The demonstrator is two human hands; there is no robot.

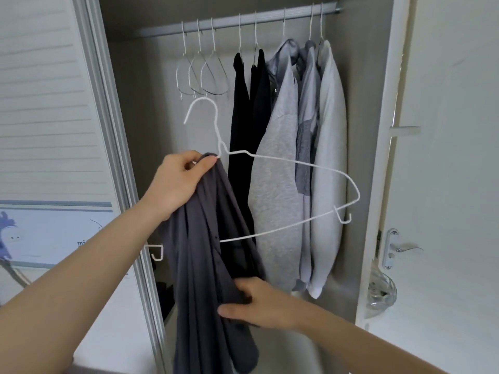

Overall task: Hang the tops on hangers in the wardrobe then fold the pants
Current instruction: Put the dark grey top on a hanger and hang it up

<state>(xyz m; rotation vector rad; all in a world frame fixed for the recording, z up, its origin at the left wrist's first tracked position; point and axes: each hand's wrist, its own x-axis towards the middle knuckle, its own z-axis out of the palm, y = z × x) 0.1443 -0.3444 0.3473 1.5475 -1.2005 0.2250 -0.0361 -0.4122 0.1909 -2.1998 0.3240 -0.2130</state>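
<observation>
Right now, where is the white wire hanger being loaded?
White wire hanger: centre of the head view, before the open wardrobe, its neck held with the dark grey shirt by the left hand.

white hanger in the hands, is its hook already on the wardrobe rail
No, the white hanger is held below the rail by the left hand, its hook in the air, with the dark grey top half on it.

light: soft, even, dim | shadows: faint | focus: slightly soft | edges: wide-angle bowing

Rail (pixel 167 30) gap left of 3 empty hangers (pixel 201 74)
</observation>
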